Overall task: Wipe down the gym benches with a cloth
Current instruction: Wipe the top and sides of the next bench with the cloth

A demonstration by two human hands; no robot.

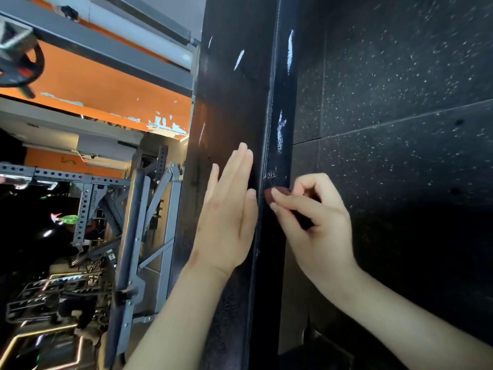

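A long black padded bench (pixel 229 102) runs up the middle of the tilted head view, its glossy side edge (pixel 280 89) catching white glints. My left hand (pixel 229 214) lies flat on the bench's top face, fingers straight and together, holding nothing. My right hand (pixel 314 217) is beside it against the side edge, fingers curled and pinching a small dark red cloth (pixel 276 193), of which only a bit shows past the fingertips.
Black speckled rubber floor tiles (pixel 400 102) fill the right side. On the left stand a grey perforated rack (pixel 85 204), another grey-framed bench (pixel 133 236), a black weight plate (pixel 21 65) and an orange wall (pixel 106 89).
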